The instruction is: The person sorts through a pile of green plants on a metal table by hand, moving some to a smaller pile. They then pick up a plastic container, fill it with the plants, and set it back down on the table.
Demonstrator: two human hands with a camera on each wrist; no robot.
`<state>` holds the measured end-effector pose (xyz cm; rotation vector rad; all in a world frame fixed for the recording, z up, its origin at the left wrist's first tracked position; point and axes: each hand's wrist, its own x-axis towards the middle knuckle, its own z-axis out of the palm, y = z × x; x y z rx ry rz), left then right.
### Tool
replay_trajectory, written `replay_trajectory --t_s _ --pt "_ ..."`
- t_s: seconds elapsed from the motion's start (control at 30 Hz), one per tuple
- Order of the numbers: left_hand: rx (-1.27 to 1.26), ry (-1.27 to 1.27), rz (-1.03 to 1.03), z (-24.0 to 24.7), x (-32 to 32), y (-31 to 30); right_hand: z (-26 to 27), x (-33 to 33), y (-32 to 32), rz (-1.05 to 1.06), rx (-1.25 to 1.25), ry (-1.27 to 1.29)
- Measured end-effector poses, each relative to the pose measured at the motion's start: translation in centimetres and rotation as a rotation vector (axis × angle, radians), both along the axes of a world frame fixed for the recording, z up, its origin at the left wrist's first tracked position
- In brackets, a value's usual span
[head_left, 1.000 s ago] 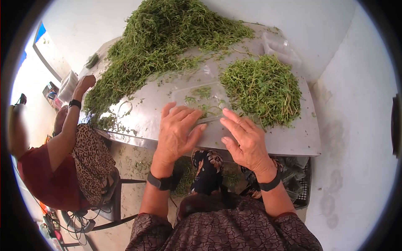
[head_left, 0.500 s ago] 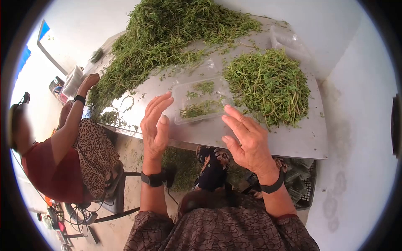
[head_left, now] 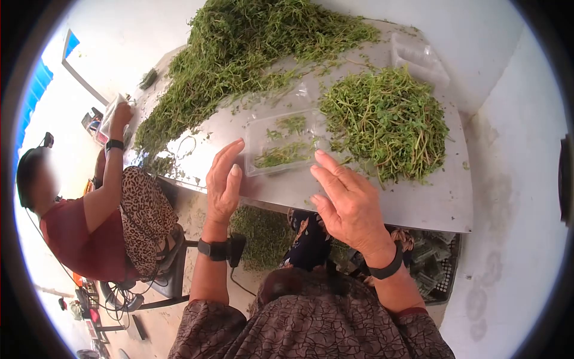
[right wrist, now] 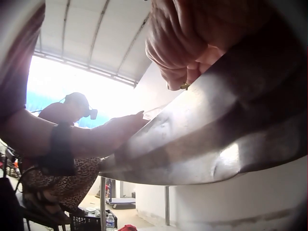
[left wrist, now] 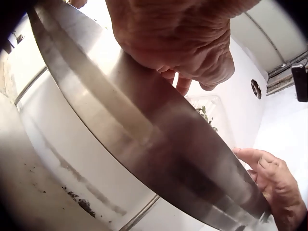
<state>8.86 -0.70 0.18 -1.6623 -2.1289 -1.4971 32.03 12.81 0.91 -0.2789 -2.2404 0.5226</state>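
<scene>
A clear plastic tray lies on the metal table, with a few green sprigs inside. Beside its left edge, the left hand is held upright with fingers extended, holding nothing. The right hand is at the tray's right front corner, fingers fairly straight; whether its fingertips touch the tray is unclear. To the right of the tray sits a rounded heap of cut greens. In the left wrist view the left hand is by the table edge; the right wrist view shows the right hand there too.
A large pile of greens covers the table's far left. Stacked clear trays stand at the back right. A seated person is at the left, one hand near white containers. A black crate with packed trays is under the table's right side.
The left hand has moved left from over the tray's front to beside its left edge. The right hand has stayed near the right corner. The seated person's hand has moved from the pile to the containers.
</scene>
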Motion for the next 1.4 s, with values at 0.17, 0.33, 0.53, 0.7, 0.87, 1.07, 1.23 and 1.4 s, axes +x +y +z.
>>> replay_trajectory --t_s 0.17,0.33,0.53,0.7,0.87,1.07,1.23,1.4 --pt "0.031 -0.062 0.014 -0.7 -0.2 0.1 -0.1 0.1 0.0 0.003 0.012 -0.008" --pt "-0.035 -0.03 0.038 -0.4 -0.2 -0.1 -0.2 -0.1 0.0 0.016 0.007 0.001" --pt "-0.008 -0.053 0.039 -0.6 -0.3 -0.1 0.0 0.1 0.0 0.021 0.005 -0.02" --pt "0.06 -0.074 -0.002 -1.1 -0.2 0.1 -0.2 0.0 0.2 0.056 -0.142 0.105" --pt "0.102 -0.055 -0.133 -0.4 -0.1 -0.1 -0.8 -0.7 0.3 0.062 -0.213 0.195" --pt "0.072 0.08 -0.162 -0.5 0.7 0.7 -1.1 -0.6 0.2 0.062 -0.29 0.177" --pt "0.096 0.079 -0.174 -0.4 1.1 1.3 -1.1 0.2 0.4 0.056 -0.342 0.243" --pt "0.123 0.051 -0.186 -0.1 1.4 1.7 0.3 2.4 -0.2 -0.084 -0.106 0.05"
